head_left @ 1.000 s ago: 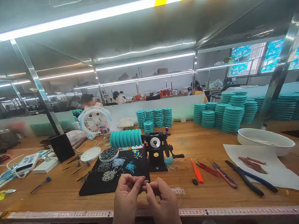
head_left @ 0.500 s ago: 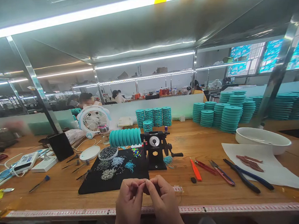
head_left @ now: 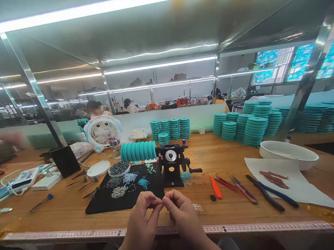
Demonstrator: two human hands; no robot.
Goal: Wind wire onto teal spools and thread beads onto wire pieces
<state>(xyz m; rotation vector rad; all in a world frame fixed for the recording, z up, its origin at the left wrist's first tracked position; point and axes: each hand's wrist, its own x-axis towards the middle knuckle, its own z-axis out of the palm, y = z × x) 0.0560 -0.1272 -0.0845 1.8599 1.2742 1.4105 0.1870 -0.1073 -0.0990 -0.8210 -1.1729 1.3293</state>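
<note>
My left hand [head_left: 146, 221] and my right hand [head_left: 182, 216] meet at the fingertips above the table's front edge. Both are closed in a pinch, and whatever lies between the fingertips is too small to make out. Beyond them stands a black hand-cranked winder [head_left: 170, 165] with a dial, carrying a row of teal spools [head_left: 138, 151] on its left. On a black mat [head_left: 102, 203] lie silver beads [head_left: 119, 192], pale blue pieces [head_left: 129, 178], teal pieces [head_left: 143, 182] and multicoloured beads [head_left: 150, 168], beside a bowl of dark beads [head_left: 119, 169].
To the right lie an orange tool [head_left: 215, 187], red tweezers [head_left: 227, 184], pliers [head_left: 244, 190], long blue-black pliers [head_left: 271, 194] and a white bowl [head_left: 289, 154]. Teal spool stacks [head_left: 255, 131] stand behind; a fan [head_left: 104, 133] is at left. People sit farther back.
The fingertips of my two hands have shifted slightly against each other, still pinched. The whole view has moved a little, so the table items appear slightly farther left and higher.
</note>
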